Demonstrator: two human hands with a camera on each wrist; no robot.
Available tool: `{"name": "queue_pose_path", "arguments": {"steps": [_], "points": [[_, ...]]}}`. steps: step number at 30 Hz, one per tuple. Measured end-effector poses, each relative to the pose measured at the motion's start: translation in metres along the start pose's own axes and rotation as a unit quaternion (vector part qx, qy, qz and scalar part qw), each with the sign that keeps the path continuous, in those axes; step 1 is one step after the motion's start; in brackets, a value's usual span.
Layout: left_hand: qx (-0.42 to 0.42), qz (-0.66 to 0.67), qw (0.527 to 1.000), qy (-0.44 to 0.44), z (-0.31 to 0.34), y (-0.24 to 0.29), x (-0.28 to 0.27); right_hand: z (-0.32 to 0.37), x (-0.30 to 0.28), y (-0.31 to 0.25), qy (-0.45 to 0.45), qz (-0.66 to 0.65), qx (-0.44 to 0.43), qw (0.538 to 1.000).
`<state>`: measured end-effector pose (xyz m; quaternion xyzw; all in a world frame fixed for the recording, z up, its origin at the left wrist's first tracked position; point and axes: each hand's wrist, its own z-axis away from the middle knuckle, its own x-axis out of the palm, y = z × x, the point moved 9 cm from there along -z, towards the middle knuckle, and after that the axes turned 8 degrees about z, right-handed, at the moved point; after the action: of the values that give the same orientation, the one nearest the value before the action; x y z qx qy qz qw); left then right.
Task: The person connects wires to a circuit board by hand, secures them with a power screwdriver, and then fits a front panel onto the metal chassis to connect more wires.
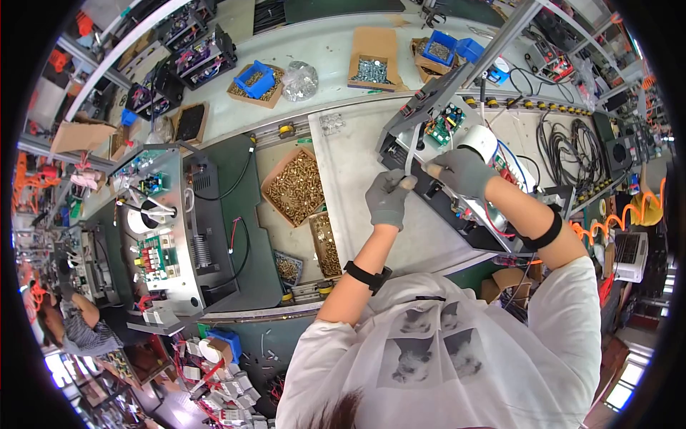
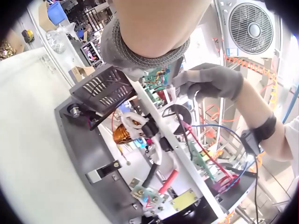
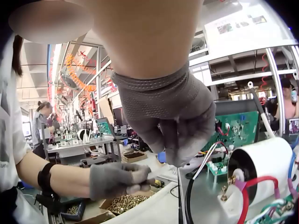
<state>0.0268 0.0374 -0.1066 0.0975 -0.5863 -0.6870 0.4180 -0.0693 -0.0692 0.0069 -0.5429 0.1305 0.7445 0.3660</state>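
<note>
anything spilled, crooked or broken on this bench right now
Nothing stands out. The brass screws lie inside their cardboard box, the open chassis sits flat on the bench, and the left hand and right hand both pinch a thin pale strip above it. The red wires inside run loose but show no damage.

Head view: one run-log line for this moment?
left hand: grips thin pale strip | right hand: fingertips pinched over open chassis, grasp hidden | brass screws: boxed alongside, untouched

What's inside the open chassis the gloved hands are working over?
Visible inside the chassis: a copper coil, a green circuit board, a white cylinder and red wires. Whatever lies beneath the right hand and the left hand, which grips a pale strip, is covered.
</note>
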Motion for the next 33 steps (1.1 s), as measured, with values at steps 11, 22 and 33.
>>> {"name": "queue_pose_path", "arguments": {"steps": [11,22,33], "points": [[-0.018,-0.041,0.995,-0.084,-0.001,-0.001,0.047,0.001,-0.003,0.024,0.103,-0.049,-0.034,0.993],[0.184,-0.543,0.806,-0.151,-0.047,0.035,0.1,-0.068,-0.03,0.069,0.184,0.061,-0.011,0.981],[0.145,-0.481,0.856,-0.118,-0.055,0.039,0.088,-0.08,-0.022,0.086,0.197,0.038,-0.02,0.979]]}}
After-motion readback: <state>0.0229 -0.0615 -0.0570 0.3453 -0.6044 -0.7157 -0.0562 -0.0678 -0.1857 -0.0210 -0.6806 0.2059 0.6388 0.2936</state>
